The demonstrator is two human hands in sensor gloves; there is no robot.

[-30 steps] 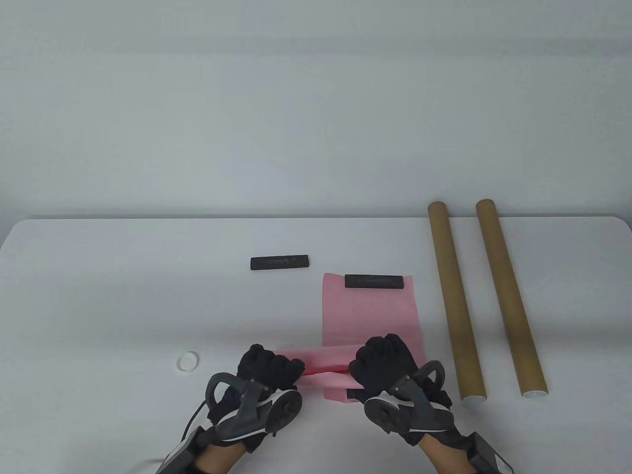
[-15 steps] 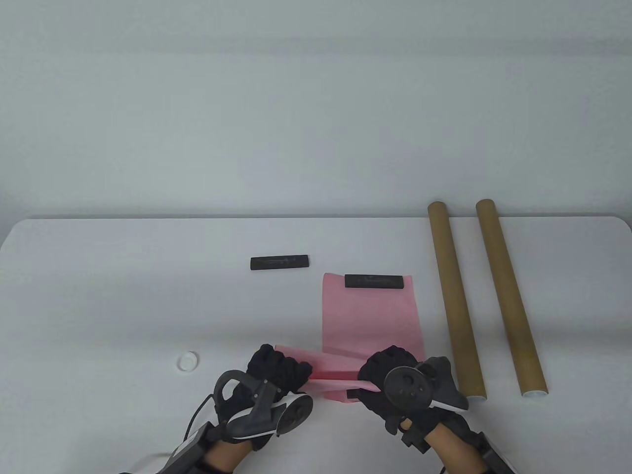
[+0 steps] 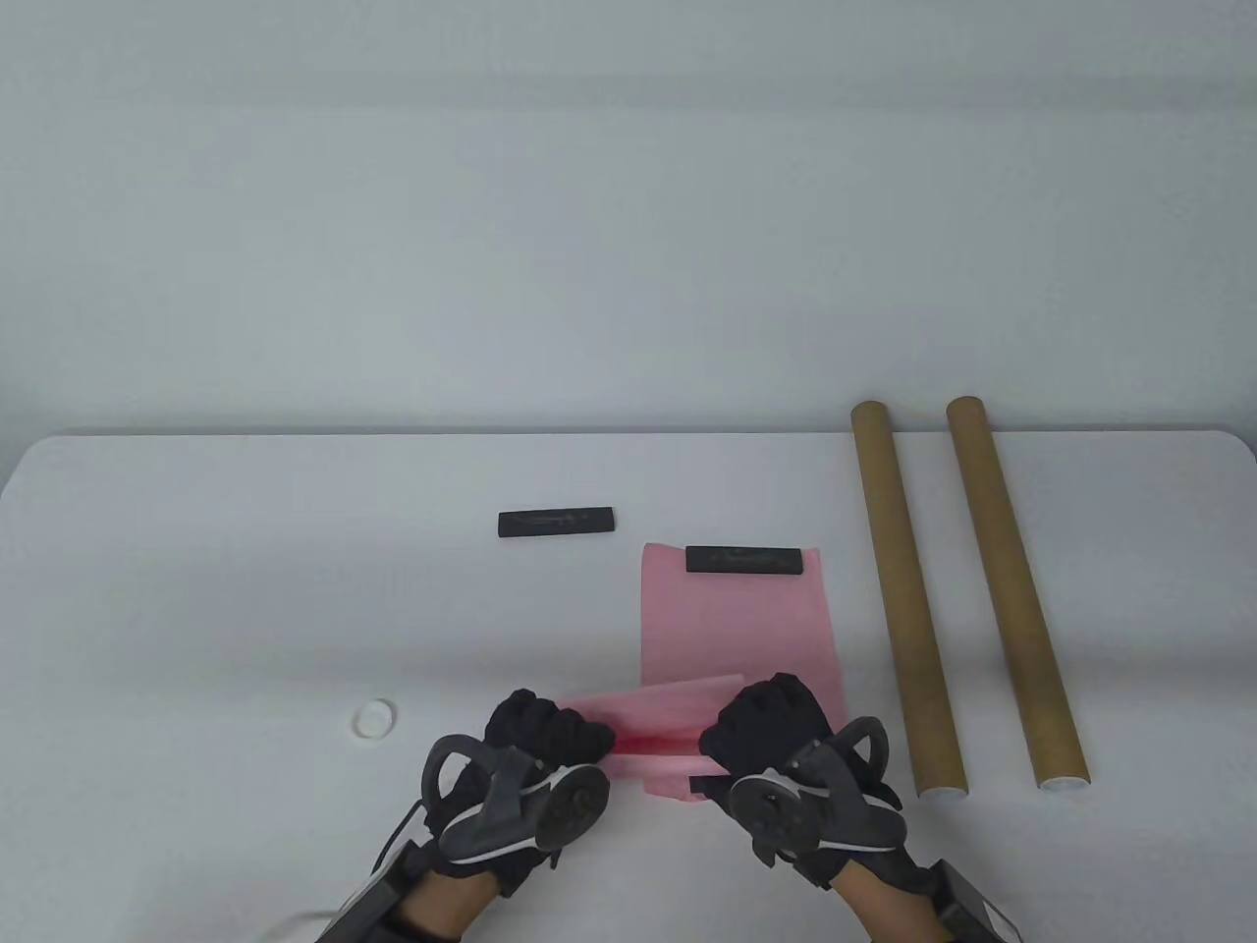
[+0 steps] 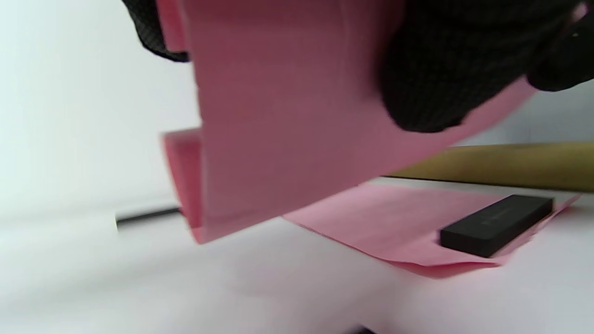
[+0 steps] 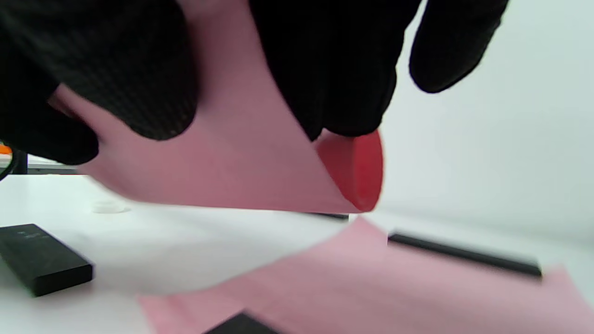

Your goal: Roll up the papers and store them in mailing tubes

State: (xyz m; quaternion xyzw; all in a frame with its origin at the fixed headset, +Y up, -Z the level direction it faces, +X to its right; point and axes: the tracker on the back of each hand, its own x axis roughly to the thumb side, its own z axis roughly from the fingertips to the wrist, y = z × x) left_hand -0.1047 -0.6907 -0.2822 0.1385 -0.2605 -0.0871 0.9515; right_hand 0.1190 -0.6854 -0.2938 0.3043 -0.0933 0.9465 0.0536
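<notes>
A loosely rolled pink paper (image 3: 653,715) lies crosswise between my hands, just above the table near its front edge. My left hand (image 3: 548,732) grips its left end and my right hand (image 3: 764,717) grips its right end. The left wrist view shows the roll (image 4: 287,116) under my fingers (image 4: 441,69). The right wrist view shows its open curled end (image 5: 357,171) under my fingers (image 5: 325,60). Two brown mailing tubes (image 3: 894,599) (image 3: 1016,594) lie side by side at the right.
A flat pink sheet (image 3: 737,619) lies behind the roll, pinned by a black weight (image 3: 746,560) at its far end and another (image 3: 709,783) at its near end. A third weight (image 3: 556,522) and a white cap (image 3: 374,718) lie to the left.
My right wrist turned over and came back. Both hands shifted slightly left and away, and the roll now sits a little farther from me with more paper wound on.
</notes>
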